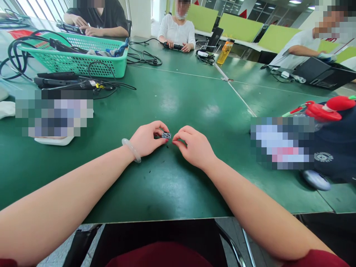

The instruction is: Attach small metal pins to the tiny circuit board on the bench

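Observation:
My left hand (148, 138), with a pale bangle (131, 150) at its wrist, pinches a small dark rectangular piece with light markings (166, 135) between thumb and fingers. Its exact kind is too small to make out. Just to the right, my right hand (193, 144) has thumb and fingertips drawn together close to that piece, with a slight gap between the two hands. Whatever those right fingertips hold, if anything, cannot be seen. Below the hands, tiny dark bits (167, 146) lie on the green table (155, 193).
A mint plastic basket (83, 65) with cables and tools stands at the far left, black tools (66, 81) before it. To the right are a dark bag (333, 144) and a computer mouse (316, 180). A yellow bottle (225, 51) stands farther back. Several people sit across the table.

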`<state>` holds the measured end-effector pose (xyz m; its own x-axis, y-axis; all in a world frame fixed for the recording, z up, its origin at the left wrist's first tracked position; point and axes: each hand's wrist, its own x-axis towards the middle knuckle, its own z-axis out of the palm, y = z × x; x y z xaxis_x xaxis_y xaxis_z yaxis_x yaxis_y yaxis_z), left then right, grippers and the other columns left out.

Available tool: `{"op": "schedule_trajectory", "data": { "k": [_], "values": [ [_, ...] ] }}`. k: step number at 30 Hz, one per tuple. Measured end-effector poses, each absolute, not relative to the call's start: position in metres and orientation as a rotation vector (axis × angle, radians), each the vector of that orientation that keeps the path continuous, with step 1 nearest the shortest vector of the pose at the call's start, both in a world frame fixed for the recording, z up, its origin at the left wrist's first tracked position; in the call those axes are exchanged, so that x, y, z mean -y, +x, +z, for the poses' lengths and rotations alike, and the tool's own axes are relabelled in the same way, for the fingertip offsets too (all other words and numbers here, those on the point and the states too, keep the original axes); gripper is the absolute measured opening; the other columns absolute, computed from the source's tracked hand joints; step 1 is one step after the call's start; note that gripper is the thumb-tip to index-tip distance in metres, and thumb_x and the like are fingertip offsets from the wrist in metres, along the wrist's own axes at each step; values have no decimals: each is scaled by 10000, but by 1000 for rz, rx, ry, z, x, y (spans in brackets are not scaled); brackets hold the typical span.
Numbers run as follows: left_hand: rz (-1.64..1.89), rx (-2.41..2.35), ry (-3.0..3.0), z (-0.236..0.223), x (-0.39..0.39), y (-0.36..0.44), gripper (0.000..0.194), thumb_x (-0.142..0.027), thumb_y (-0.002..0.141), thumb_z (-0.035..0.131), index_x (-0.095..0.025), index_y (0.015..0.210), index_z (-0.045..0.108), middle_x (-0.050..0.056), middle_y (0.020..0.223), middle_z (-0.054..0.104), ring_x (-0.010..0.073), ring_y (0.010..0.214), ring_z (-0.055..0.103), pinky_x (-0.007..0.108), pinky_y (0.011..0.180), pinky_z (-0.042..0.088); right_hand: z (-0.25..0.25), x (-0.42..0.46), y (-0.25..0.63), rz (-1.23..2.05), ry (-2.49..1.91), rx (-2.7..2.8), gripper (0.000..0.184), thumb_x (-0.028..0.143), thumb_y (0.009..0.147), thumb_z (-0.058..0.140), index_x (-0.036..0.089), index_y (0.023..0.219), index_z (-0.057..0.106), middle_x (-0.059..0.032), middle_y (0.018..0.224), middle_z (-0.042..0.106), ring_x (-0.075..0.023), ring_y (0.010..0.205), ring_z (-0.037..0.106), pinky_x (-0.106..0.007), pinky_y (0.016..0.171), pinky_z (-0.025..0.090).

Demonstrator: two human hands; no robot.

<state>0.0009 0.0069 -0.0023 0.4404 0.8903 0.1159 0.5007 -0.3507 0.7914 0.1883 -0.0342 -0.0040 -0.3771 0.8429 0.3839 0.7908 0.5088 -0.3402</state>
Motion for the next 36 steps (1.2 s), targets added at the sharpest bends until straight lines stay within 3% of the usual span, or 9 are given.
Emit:
{"op": "schedule_trajectory", "data": {
  "k": [7,12,17,27,36],
  "values": [
    [745,-1293,1968,-5,-11,-1,224,-286,708,667,-200,908,611,16,834,690,178,808,648,345,815,498,-5,28,192,278,-1502,2348,216,124,876,498,207,893,697,-40,960,636,-156,877,581,-280,788,437],
    [733,-1284,1994,-4,-8,-1,228,-297,714,668,-200,914,618,22,847,685,181,819,641,349,808,493,1,24,208,386,-1635,2259,92,185,813,612,211,752,676,-7,816,621,-138,765,558,-263,677,419],
    [718,-1283,1998,-3,-8,0,220,-294,719,664,-199,911,617,21,840,683,181,811,642,347,805,492,0,25,213,501,-1621,2295,30,229,759,692,213,775,672,15,795,610,-113,711,540,-244,647,402],
    [710,-1271,2034,-5,-9,0,221,-288,713,674,-196,908,624,15,825,676,174,802,640,337,804,491,1,26,209,480,-1558,2263,96,157,789,629,196,702,639,13,748,604,-112,697,527,-242,648,392],
    [701,-1240,2090,-3,-7,0,209,-313,696,697,-195,855,631,15,826,679,184,807,636,337,799,495,-7,19,206,434,-1695,2038,120,254,804,602,208,710,661,-2,756,634,-130,689,538,-259,632,396]
  ]
}}
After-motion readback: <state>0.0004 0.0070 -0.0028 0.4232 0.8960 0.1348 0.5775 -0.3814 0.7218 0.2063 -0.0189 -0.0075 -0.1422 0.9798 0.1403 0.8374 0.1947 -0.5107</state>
